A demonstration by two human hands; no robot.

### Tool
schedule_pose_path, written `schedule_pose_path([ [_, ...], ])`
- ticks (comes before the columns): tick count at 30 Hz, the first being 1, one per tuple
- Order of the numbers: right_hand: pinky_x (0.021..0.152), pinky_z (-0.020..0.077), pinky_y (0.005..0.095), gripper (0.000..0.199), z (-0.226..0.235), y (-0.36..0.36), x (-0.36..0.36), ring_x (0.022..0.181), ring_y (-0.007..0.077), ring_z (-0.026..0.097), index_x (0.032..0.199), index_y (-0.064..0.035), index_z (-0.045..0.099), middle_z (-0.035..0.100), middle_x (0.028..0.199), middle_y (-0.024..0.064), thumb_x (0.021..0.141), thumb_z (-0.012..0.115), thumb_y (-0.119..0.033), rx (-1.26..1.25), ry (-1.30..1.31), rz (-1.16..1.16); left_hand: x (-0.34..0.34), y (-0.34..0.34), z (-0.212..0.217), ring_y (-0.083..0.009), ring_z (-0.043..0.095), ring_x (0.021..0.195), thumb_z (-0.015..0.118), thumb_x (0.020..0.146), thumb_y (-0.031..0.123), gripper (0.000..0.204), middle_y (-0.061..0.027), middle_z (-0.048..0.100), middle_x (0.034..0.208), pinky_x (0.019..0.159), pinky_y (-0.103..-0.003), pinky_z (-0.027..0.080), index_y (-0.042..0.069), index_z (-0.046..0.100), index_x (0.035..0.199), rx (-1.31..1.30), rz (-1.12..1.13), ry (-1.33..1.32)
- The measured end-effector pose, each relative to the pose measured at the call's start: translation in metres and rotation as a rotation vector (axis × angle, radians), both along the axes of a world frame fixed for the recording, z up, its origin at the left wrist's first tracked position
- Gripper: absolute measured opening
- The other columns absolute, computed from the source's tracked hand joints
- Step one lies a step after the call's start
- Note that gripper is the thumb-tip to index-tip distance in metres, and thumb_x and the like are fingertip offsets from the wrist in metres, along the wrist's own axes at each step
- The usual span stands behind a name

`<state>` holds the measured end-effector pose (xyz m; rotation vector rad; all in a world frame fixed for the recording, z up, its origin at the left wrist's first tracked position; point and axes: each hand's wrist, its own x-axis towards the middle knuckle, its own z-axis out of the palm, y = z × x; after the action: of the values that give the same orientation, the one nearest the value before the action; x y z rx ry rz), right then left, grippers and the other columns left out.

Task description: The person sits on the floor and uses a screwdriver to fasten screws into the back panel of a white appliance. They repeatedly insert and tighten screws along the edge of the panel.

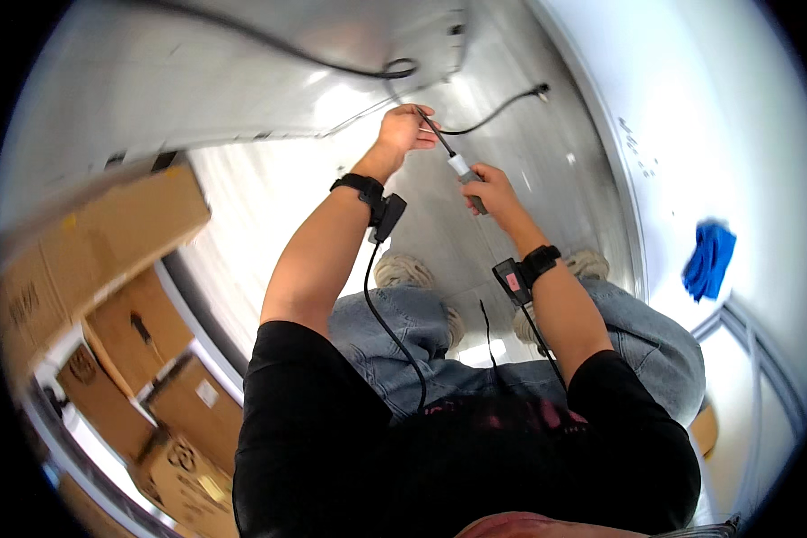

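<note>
In my right hand (491, 190) is a screwdriver (460, 167) with a grey and white handle and a long dark shaft. My fingers wrap round the handle, and the shaft points up and left. Its far end reaches my left hand (407, 128), whose fingers curl about that spot. What they pinch there is too small to make out. A black power cord (493, 118) comes out beside the left fingers and ends in a plug (540, 91) on the floor to the right. More black cable (332, 65) loops above the left hand, against a shiny metal panel (233, 81).
Cardboard boxes (143, 215) stand at the left, several more on a shelf (175, 296) below. A white wall or panel (601, 117) curves along the right, with a blue cloth (710, 260) by it. Black wrist straps with cabled devices (386, 218) are on both forearms.
</note>
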<state>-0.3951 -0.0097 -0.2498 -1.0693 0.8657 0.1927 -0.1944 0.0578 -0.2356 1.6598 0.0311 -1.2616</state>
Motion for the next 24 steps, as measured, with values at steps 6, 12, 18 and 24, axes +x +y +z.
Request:
schedule_pose_path([
  [6, 0.049, 0.0445, 0.0274, 0.022, 0.019, 0.038, 0.045, 0.059, 0.0125, 0.056, 0.097, 0.0011, 0.058, 0.056, 0.072, 0.0043, 0.079, 0.06, -0.01, 0.096, -0.159, 0.325, 0.013, 0.101, 0.042, -0.0186, 0.064, 0.067, 0.037, 0.091, 0.004, 0.025, -0.0134, 0.066, 0.09, 0.06, -0.029, 0.056, 0.001, 0.056, 0.106, -0.049, 0.265, -0.105],
  [12, 0.052, 0.0477, 0.0288, 0.026, 0.06, 0.086, 0.089, 0.063, 0.014, 0.058, 0.106, -0.0007, 0.054, 0.057, 0.079, 0.0052, 0.087, 0.057, -0.018, 0.196, -0.221, 0.475, 0.029, 0.164, 0.082, -0.0158, 0.061, 0.08, 0.043, 0.095, 0.014, 0.022, -0.0067, 0.062, 0.093, 0.069, -0.028, 0.053, 0.004, 0.056, 0.11, -0.067, 0.426, -0.149],
  [18, 0.062, 0.0536, 0.0363, 0.04, 0.078, 0.115, 0.105, 0.08, 0.0208, 0.062, 0.128, -0.0061, 0.041, 0.058, 0.099, 0.0104, 0.093, 0.046, -0.024, 0.299, -0.105, 0.527, 0.061, 0.18, 0.074, -0.0165, 0.063, 0.074, 0.045, 0.094, 0.012, 0.018, -0.0062, 0.062, 0.087, 0.062, -0.027, 0.052, 0.004, 0.057, 0.104, -0.016, 0.467, -0.171],
  [24, 0.062, 0.0527, 0.0349, 0.039, 0.057, 0.137, 0.094, 0.081, 0.0201, 0.062, 0.128, -0.0068, 0.042, 0.058, 0.101, 0.0097, 0.093, 0.047, -0.024, 0.264, -0.154, 0.357, 0.071, 0.17, 0.058, -0.0154, 0.064, 0.078, 0.049, 0.095, 0.015, 0.024, -0.0057, 0.064, 0.089, 0.067, -0.027, 0.051, 0.008, 0.052, 0.117, 0.0, 0.335, -0.172],
])
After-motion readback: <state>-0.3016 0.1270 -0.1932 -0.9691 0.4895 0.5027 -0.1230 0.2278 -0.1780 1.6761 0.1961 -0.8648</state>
